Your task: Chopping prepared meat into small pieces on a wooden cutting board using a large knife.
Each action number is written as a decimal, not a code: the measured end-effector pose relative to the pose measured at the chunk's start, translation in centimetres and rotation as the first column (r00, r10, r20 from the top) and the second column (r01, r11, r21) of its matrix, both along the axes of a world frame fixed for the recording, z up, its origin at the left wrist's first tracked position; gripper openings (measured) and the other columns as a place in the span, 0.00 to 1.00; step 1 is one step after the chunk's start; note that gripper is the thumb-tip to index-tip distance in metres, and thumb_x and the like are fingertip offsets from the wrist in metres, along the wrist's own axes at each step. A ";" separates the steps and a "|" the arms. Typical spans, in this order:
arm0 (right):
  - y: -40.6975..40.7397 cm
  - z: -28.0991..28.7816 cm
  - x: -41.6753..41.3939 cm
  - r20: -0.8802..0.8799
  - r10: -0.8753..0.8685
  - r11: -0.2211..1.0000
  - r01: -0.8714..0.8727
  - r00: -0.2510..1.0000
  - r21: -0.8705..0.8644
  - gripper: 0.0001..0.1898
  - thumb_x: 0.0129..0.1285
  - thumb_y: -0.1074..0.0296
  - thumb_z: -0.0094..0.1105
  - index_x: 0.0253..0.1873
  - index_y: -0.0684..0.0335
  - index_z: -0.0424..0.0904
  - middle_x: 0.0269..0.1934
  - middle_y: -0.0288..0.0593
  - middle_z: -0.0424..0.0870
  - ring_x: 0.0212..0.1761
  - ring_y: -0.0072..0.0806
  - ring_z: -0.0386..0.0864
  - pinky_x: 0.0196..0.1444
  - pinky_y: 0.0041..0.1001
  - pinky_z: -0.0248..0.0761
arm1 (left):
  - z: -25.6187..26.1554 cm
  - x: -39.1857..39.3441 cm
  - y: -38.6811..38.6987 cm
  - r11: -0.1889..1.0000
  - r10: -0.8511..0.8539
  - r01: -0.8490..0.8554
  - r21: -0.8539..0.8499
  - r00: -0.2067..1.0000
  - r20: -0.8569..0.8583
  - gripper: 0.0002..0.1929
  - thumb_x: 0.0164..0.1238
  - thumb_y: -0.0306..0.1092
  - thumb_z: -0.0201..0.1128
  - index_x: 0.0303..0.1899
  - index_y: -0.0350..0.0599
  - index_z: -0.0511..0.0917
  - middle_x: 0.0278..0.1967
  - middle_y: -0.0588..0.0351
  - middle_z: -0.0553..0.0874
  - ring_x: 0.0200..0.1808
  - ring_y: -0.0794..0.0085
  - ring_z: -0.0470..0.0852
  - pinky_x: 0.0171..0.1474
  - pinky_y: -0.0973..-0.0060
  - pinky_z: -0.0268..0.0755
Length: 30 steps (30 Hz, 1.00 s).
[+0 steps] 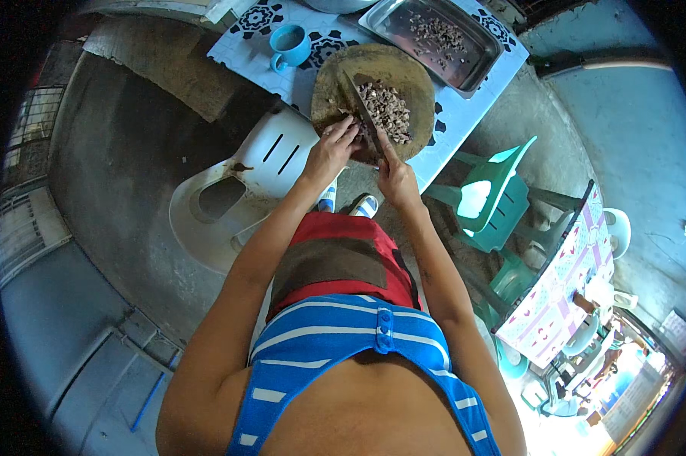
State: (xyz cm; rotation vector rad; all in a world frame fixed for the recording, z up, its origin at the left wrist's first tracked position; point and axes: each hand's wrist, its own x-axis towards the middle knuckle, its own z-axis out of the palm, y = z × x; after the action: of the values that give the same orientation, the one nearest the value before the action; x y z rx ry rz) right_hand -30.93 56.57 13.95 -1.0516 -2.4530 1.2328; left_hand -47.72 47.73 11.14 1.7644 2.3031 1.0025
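A round wooden chopping board (334, 68) rests at the near edge of the table. My right hand (398, 176) is closed around the handle of a kitchen knife (364, 108), whose blade points away from me over the board. Left of the blade, the fingertips of my left hand (334, 148) press on dark brown pieces of food, partly hidden by the fingers. To the right of the blade lies a pile of small chopped brown pieces (388, 111). Beyond the board, a rectangular metal tray (480, 65) holds more chopped pieces.
A blue mug (290, 47) stands on the patterned tablecloth (234, 51), left of the tray. A white plastic chair (274, 151) is close on the left, a green plastic chair (494, 199) on the right. Farther right is a second table (560, 279) with a pink patterned cover.
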 end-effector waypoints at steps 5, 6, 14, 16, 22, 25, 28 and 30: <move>-1.3 3.0 0.6 0.003 0.041 0.997 -0.041 0.999 0.072 0.36 0.65 0.80 0.51 0.77 0.49 0.59 0.39 0.67 0.84 0.39 0.61 0.84 0.38 0.47 0.77 | -0.6 -0.8 0.6 0.997 0.068 -0.069 0.016 0.996 0.063 0.14 0.65 0.29 0.66 0.51 0.38 0.83 0.61 0.48 0.79 0.54 0.53 0.82 0.55 0.63 0.78; -1.4 2.7 0.7 -0.029 0.038 0.992 -0.034 0.999 0.119 0.36 0.65 0.80 0.52 0.78 0.48 0.59 0.38 0.66 0.84 0.37 0.60 0.84 0.37 0.47 0.76 | -0.6 -0.9 1.0 0.996 0.064 -0.069 0.049 0.994 0.084 0.13 0.65 0.29 0.66 0.49 0.38 0.84 0.57 0.48 0.82 0.53 0.54 0.82 0.55 0.63 0.78; -2.4 2.0 0.6 0.136 0.058 0.996 -0.066 0.989 0.055 0.38 0.64 0.79 0.52 0.79 0.46 0.57 0.35 0.64 0.83 0.33 0.58 0.84 0.35 0.48 0.77 | -1.3 -1.2 1.0 0.993 0.087 -0.093 0.076 0.993 0.077 0.09 0.61 0.24 0.67 0.43 0.38 0.87 0.47 0.48 0.88 0.50 0.55 0.85 0.54 0.64 0.79; -2.6 1.9 0.2 0.232 0.036 0.966 -0.093 0.972 0.241 0.41 0.63 0.79 0.53 0.80 0.43 0.54 0.35 0.62 0.83 0.32 0.56 0.84 0.34 0.47 0.78 | -0.9 -0.9 1.2 0.992 0.104 -0.109 0.066 0.992 0.070 0.09 0.59 0.23 0.67 0.43 0.38 0.87 0.48 0.49 0.88 0.49 0.55 0.85 0.54 0.64 0.79; -1.7 -0.1 -2.1 0.240 0.036 0.944 -0.112 0.970 0.310 0.42 0.61 0.77 0.55 0.79 0.40 0.54 0.36 0.62 0.84 0.31 0.56 0.84 0.32 0.47 0.78 | -0.9 -0.9 1.8 0.992 0.099 -0.101 0.075 0.995 0.025 0.09 0.58 0.22 0.66 0.40 0.39 0.87 0.48 0.49 0.87 0.49 0.55 0.85 0.53 0.63 0.79; -0.6 0.7 -2.2 0.236 0.053 0.990 -0.081 0.970 0.112 0.41 0.60 0.78 0.56 0.78 0.40 0.56 0.38 0.64 0.85 0.33 0.56 0.85 0.33 0.48 0.77 | -1.1 -1.0 1.5 0.990 0.111 -0.112 0.083 0.994 0.016 0.09 0.59 0.24 0.67 0.41 0.40 0.87 0.48 0.50 0.88 0.49 0.55 0.85 0.53 0.63 0.79; -0.3 2.1 -1.0 0.127 0.035 0.995 -0.047 0.991 0.091 0.41 0.59 0.80 0.55 0.78 0.41 0.58 0.38 0.65 0.85 0.35 0.57 0.85 0.34 0.49 0.76 | -1.0 -0.8 1.4 0.995 0.090 -0.092 0.035 0.995 0.040 0.08 0.61 0.26 0.65 0.40 0.38 0.86 0.47 0.47 0.87 0.49 0.52 0.84 0.52 0.61 0.78; -0.6 3.0 -0.3 0.114 0.037 0.989 -0.054 0.993 0.141 0.42 0.59 0.80 0.55 0.78 0.41 0.58 0.37 0.64 0.85 0.34 0.57 0.85 0.34 0.49 0.76 | -0.9 -0.7 1.4 0.994 0.097 -0.099 0.043 0.994 0.041 0.08 0.61 0.27 0.65 0.41 0.39 0.86 0.48 0.48 0.87 0.49 0.52 0.84 0.52 0.61 0.78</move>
State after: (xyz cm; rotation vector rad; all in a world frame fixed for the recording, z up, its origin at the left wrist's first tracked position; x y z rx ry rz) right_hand -31.21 55.98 16.97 -1.0572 -2.6186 1.0167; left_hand -48.45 49.10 10.23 1.6459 2.3821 1.1019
